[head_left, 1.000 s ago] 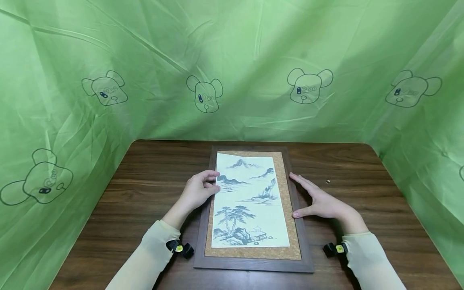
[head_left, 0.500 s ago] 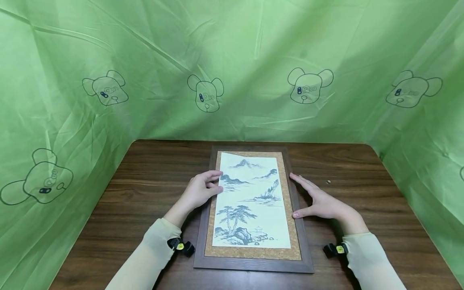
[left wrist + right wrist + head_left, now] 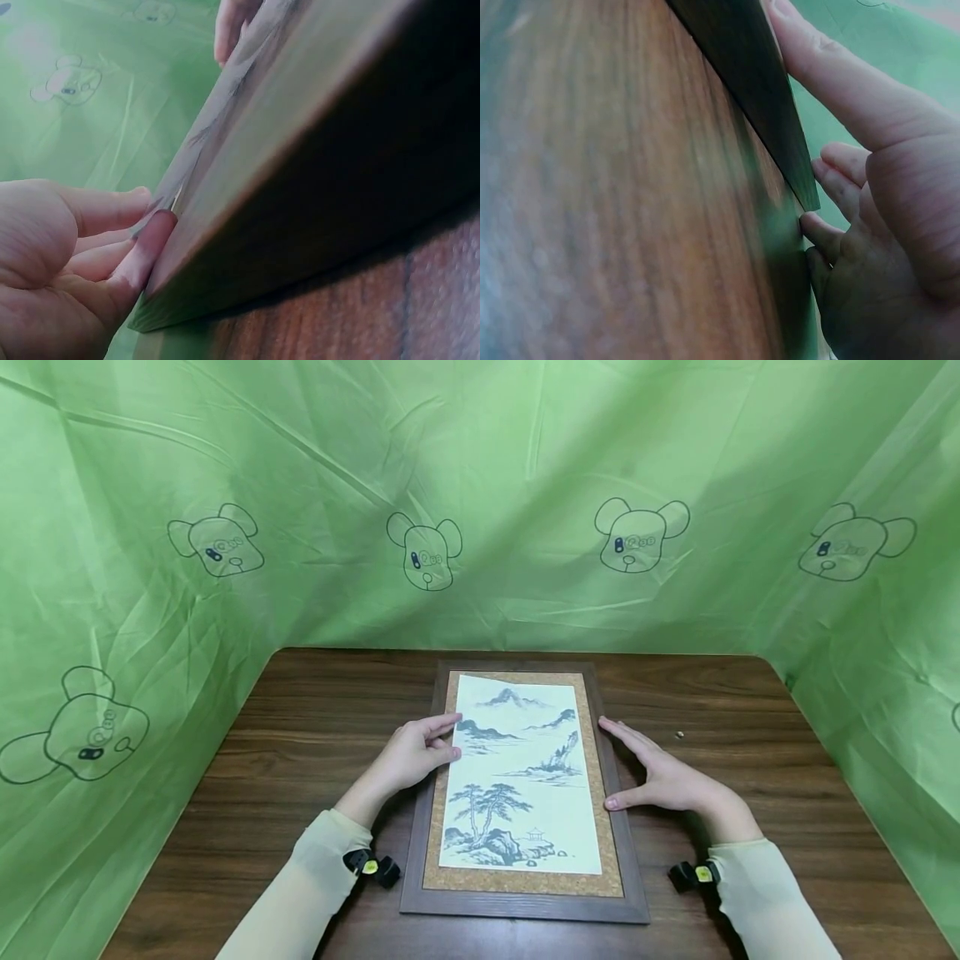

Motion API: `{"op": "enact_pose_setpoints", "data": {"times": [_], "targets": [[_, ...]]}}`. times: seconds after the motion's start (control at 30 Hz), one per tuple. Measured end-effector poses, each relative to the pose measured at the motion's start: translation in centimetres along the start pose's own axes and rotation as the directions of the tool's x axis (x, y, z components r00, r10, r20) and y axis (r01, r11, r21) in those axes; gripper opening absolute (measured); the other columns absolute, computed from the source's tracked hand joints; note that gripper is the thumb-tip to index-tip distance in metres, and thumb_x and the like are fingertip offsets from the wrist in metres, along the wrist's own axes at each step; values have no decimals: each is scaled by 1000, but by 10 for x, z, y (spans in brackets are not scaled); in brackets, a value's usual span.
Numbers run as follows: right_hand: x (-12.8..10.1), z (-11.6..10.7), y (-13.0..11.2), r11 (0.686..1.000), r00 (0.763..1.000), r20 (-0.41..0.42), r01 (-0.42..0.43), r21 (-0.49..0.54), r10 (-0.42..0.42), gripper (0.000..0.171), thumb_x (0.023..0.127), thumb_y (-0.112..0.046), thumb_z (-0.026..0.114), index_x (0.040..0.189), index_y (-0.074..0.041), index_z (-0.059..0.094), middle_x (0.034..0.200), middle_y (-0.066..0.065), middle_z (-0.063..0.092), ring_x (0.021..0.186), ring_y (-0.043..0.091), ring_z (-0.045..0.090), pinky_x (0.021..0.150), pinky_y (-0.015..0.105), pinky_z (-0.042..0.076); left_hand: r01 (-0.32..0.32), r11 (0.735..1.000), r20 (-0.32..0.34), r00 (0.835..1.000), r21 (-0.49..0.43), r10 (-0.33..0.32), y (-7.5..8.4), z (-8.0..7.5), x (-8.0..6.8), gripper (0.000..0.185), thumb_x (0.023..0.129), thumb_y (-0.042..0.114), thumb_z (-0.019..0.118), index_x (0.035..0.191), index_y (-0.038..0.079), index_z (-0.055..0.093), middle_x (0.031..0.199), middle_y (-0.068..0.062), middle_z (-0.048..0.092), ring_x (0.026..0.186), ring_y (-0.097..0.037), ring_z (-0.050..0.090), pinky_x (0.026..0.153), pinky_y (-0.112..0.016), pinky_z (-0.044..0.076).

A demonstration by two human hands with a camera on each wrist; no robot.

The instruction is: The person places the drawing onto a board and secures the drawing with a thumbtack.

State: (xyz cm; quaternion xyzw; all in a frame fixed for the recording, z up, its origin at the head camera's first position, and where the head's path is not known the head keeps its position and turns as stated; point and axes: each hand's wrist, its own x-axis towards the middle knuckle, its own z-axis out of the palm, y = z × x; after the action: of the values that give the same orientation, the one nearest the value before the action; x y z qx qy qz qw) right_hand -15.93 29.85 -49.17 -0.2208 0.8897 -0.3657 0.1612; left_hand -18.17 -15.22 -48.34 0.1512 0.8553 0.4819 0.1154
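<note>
A white sheet printed with a blue-grey landscape painting [image 3: 517,768] lies over the cork board [image 3: 525,883] of a dark wooden frame [image 3: 525,907]. Its top edge is slightly lifted at the left. My left hand [image 3: 408,752] pinches the sheet's left edge between thumb and fingers. In the left wrist view, the thumb and fingertips of that left hand [image 3: 82,255] meet at the thin paper edge. My right hand [image 3: 663,777] rests on the frame's right side, thumb and fingers spread apart. The right wrist view has this right hand [image 3: 900,195] against the frame's dark outer side [image 3: 757,82].
The frame lies on a brown wood-grain table [image 3: 300,735]. A tiny shiny object [image 3: 679,735] sits on the table right of the frame. Green fabric [image 3: 525,460] with bear-head drawings surrounds the table's back and sides. Each wrist carries a small black camera [image 3: 386,872].
The left hand has shifted slightly right with the sheet, whose upper part swung right over the cork, baring a cork strip at the left. The right hand and the frame have stayed put.
</note>
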Motion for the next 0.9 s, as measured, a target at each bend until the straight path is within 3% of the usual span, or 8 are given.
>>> {"op": "enact_pose_setpoints", "data": {"times": [0.23,0.6,0.9], "targets": [[-3,-3,-4,1000,1000,6,-4,9,4,126,81,-46,98,177,-19,20,182,21,12,164,53,7,122,79,15,-16,999,-19,1000,35,17,3,-1,1,61,102,23,81,157,6,60,149,-13,68,99,-13,75,88,-36,61],[-3,-5,-5,1000,1000,20,-15,9,15,127,82,-48,97,177,-20,18,182,21,10,165,52,6,122,79,15,-1,1000,-15,1000,30,1,7,-5,-4,59,104,21,78,157,4,59,147,-12,70,96,-12,76,79,-30,59],[-3,-5,-5,1000,1000,18,-11,2,11,127,82,-47,97,177,-20,18,181,22,11,165,53,7,122,79,16,-29,997,-12,999,73,30,8,-6,-3,53,105,22,75,153,3,63,116,-6,81,91,-11,74,75,-30,57]]}}
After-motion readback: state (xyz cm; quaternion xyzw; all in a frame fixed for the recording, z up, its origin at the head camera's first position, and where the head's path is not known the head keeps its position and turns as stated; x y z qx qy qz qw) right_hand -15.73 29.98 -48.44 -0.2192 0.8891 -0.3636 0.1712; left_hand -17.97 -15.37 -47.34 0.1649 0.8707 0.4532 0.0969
